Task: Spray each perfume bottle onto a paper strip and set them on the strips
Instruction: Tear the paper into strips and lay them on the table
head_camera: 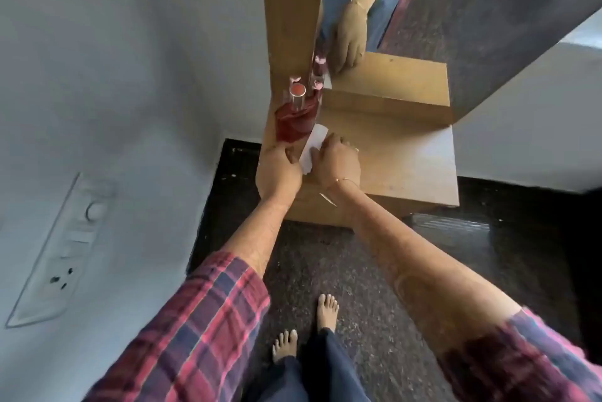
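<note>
A red perfume bottle (pixel 294 120) with a round pinkish cap stands at the left end of a wooden shelf (pixel 391 154). My left hand (pixel 280 170) grips the bottle's base. A white paper strip (pixel 311 149) lies on the shelf just right of the bottle, and my right hand (pixel 335 162) holds it down with curled fingers. Behind the red bottle, more small bottles (pixel 317 76) with pink caps stand against the mirror. Another thin strip (pixel 327 199) pokes out under my right wrist.
A tall mirror (pixel 423 1) rises behind the shelf and reflects my right hand. A wooden upright panel (pixel 290 11) stands at the left. A white wall with a switch board (pixel 62 248) is on the left. Dark granite floor lies below.
</note>
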Motion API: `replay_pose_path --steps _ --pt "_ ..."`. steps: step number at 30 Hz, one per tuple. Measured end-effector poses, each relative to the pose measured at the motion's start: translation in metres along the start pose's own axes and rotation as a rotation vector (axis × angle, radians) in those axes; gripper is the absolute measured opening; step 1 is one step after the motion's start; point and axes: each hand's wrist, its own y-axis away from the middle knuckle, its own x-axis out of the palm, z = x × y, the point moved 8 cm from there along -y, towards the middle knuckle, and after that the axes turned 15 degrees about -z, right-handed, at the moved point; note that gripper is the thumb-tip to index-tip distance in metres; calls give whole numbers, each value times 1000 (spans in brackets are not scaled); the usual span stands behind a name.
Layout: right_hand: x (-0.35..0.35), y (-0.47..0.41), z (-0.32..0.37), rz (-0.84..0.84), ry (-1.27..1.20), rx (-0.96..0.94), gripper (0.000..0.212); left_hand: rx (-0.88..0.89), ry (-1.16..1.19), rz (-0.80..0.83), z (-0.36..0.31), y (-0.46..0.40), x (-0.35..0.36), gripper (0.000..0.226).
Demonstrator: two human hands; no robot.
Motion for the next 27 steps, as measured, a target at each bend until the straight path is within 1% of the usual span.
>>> replay_pose_path --steps 1,2,3,4,6,9,11,14,16,18,21,23,25,27 --pt "1 -1 1 -11 25 57 48 -18 40 2 0 1 -2 20" --pt "-1 -2 0 -58 58 117 55 -38 55 -4 2 1 -3 21" --pt "0 -2 1 -82 72 163 58 -50 74 -5 3 3 -3 22" --pt "0 0 3 -97 69 200 56 -61 89 -7 7 4 -2 23" --pt "6 4 -1 -74 22 278 43 -77 105 7 8 6 0 24" --pt "5 10 -17 -52 -193 410 20 -92 114 21 8 6 2 22" --pt "-3 17 -30 -39 -333 480 15 -107 166 63 4 10 7 20" --pt "-28 26 -48 -48 -438 479 20 -138 317 137 -10 18 18 18" --pt "-39 30 -58 -27 -549 500 23 -181 436 213 -23 24 28 23" --pt "-44 31 -67 45 -690 519 23 -237 525 293 -34 30 40 23" --pt "-49 30 -80 143 -811 510 25 -343 604 419 -42 39 57 17" --pt "-52 28 -88 171 -860 494 27 -360 610 475 -49 44 64 16" --pt "-55 25 -94 180 -846 449 21 -357 626 501 -56 46 67 19" --pt "-60 23 -98 174 -819 401 20 -354 636 505 -57 47 70 18"
